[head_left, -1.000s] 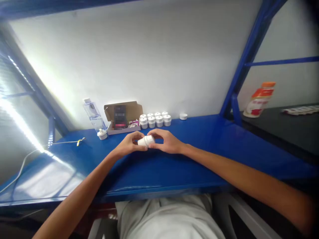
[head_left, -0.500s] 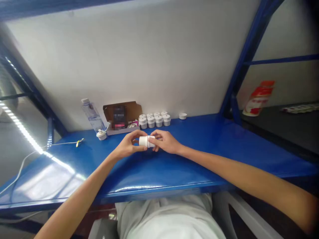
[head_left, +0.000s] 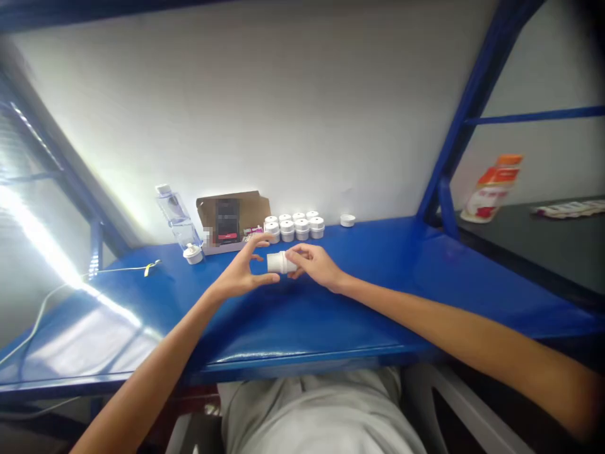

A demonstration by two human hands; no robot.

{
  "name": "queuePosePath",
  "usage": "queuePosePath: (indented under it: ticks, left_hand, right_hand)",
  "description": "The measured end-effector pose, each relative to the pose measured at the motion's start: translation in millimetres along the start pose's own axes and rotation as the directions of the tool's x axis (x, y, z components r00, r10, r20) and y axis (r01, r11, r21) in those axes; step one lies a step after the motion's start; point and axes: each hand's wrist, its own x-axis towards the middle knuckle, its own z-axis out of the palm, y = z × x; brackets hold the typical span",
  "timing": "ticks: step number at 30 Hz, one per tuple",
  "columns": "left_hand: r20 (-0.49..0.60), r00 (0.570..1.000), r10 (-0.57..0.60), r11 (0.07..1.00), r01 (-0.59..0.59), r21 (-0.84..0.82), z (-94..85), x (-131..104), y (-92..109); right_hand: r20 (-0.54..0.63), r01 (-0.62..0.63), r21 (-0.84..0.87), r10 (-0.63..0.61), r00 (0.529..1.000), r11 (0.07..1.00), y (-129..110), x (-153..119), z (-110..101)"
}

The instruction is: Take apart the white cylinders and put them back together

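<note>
My right hand (head_left: 317,266) is closed on the right end of a white cylindrical piece (head_left: 278,262), which lies sideways above the blue table (head_left: 378,277). Around its left end, my left hand (head_left: 243,271) is spread, thumb below and fingers above, with a gap to the piece. Behind my hands, several white round capped pieces (head_left: 301,228) stand in rows. A small white cup (head_left: 347,220) sits apart to their right.
An open cardboard box (head_left: 258,203) holds a dark phone-like device (head_left: 227,219). Left of it are a clear bottle (head_left: 176,214), a white lidded piece (head_left: 192,253) and a cable (head_left: 123,271). A red-and-white bottle (head_left: 491,189) stands on the dark right-hand surface.
My left hand has opened and come off the white piece, its fingers moving up. My right hand still holds the piece, now slightly farther right.
</note>
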Motion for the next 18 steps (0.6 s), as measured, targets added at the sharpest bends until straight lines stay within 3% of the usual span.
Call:
queuePosePath:
  ticks: [5, 11, 15, 18]
  left_hand:
    - [0.070, 0.979, -0.189, 0.978, 0.194, -0.073, 2.6, 1.2, -11.1]
    - [-0.040, 0.999, 0.000, 1.000, 0.001, 0.020, 6.7, 0.9, -1.1]
    - [-0.064, 0.994, -0.092, 0.989, 0.098, 0.108, 2.7, 2.2, 0.1]
    - [-0.039, 0.984, -0.172, 0.962, 0.176, 0.209, -0.8, 3.5, -7.9]
  right_hand:
    - [-0.016, 0.069, 0.030, -0.069, 0.997, 0.997, 6.3, 1.2, 2.0]
    - [-0.028, -0.060, -0.014, 0.060, 0.998, 0.998, 10.6, 7.8, -8.2]
    - [-0.170, -0.055, -0.032, 0.049, 0.984, 0.998, 15.5, 17.6, -21.6]
    - [-0.203, -0.036, -0.073, 0.021, 0.979, 0.997, 16.4, 23.1, -29.5]
